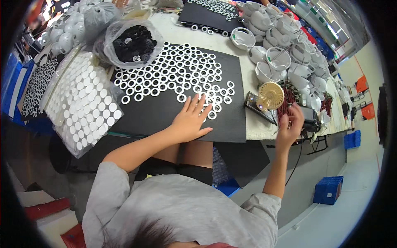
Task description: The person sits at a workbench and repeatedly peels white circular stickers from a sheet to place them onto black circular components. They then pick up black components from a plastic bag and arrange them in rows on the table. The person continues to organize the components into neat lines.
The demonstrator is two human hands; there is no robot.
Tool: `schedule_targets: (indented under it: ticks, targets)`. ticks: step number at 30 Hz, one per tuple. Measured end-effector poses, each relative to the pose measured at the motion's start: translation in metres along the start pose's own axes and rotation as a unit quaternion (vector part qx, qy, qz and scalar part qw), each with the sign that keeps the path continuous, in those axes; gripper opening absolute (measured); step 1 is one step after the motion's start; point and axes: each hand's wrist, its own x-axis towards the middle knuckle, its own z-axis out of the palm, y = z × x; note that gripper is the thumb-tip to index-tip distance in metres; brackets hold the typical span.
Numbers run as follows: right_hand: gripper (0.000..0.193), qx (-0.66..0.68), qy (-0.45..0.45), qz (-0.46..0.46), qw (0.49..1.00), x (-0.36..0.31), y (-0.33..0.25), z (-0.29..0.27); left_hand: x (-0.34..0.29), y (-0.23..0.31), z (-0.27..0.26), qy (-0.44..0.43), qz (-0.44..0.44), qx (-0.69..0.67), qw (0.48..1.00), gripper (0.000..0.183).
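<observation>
My left hand (189, 120) lies with its fingers spread on the black board (157, 118), the fingertips at the near edge of a group of white rings (180, 98) with dark centres. Those rings cover much of the board in loose rows. Off to the right, my right hand (290, 124) is raised at the table edge with its fingers curled in. It is beside a bunch of dark red wires (285, 103) and a black box-like device (308, 119). Whatever its fingers hold, if anything, is too small to make out.
A yellow ribbed round fan-like piece (270, 96) stands by a phone-like black device (259, 108). White cup-shaped housings (273, 37) pile up at the right. A clear bag of black parts (134, 43) sits behind the rings. White discs (87, 107) lie on a sheet at left.
</observation>
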Motion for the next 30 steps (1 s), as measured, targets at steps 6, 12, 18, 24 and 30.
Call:
schedule_targets:
  ticks: [6, 12, 18, 24, 30]
  targets:
    - [0.026, 0.023, -0.225, -0.012, 0.974, -0.064, -0.035, 0.056, 0.017, -0.001, 0.012, -0.002, 0.058, -0.014, 0.998, 0.068]
    - [0.049, -0.002, -0.305, 0.003, 0.952, -0.061, -0.023, 0.094, 0.045, 0.005, 0.035, 0.03, 0.076, -0.016, 0.997, 0.066]
    - [0.054, 0.003, -0.321, 0.022, 0.947, -0.062, -0.024, 0.093, 0.085, 0.011, 0.052, 0.048, 0.054, 0.036, 0.997, 0.065]
    - [0.079, -0.077, -0.351, -0.001, 0.933, -0.068, -0.02, 0.089, 0.116, 0.008, 0.065, 0.056, -0.02, 0.042, 0.997, 0.06]
    - [0.085, -0.136, -0.337, -0.019, 0.931, -0.057, -0.017, 0.112, 0.126, -0.002, 0.037, 0.036, -0.08, 0.028, 0.996, 0.06]
